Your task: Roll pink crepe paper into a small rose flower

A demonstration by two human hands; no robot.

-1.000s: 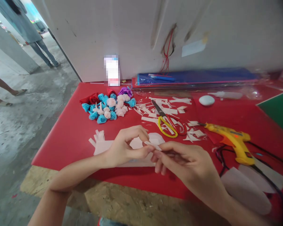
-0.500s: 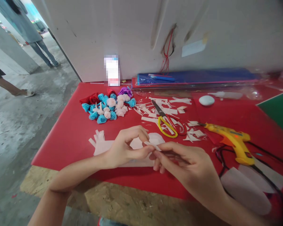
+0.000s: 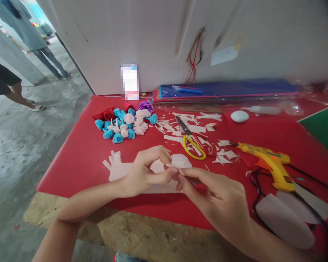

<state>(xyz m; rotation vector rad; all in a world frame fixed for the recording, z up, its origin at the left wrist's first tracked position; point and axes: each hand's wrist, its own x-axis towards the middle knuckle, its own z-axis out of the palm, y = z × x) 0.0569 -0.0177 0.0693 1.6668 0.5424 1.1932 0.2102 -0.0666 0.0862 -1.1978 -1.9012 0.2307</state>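
Observation:
My left hand [image 3: 146, 171] and my right hand [image 3: 215, 198] meet over the front of the red table [image 3: 79, 156]. Between their fingertips they pinch a small pale pink paper piece [image 3: 177, 169]. Under the hands lie flat pink paper cut-outs [image 3: 117, 169]. Behind them sits a cluster of small paper roses [image 3: 125, 123] in blue, pink, red and purple. Yellow-and-red handled scissors [image 3: 194, 140] lie among white paper scraps [image 3: 199, 125] just beyond my right hand.
A yellow glue gun [image 3: 268, 160] with a black cord lies at the right, beside pink oval cut-outs [image 3: 284, 222]. Rolled coloured sheets [image 3: 226, 89] line the wall. A white lump [image 3: 239, 116] and a green board [image 3: 324, 127] lie behind. People stand on the floor at far left [image 3: 5, 78].
My right hand has shifted slightly left and lower, its fingers closing tighter on the paper piece. A person at the far left has walked further into view.

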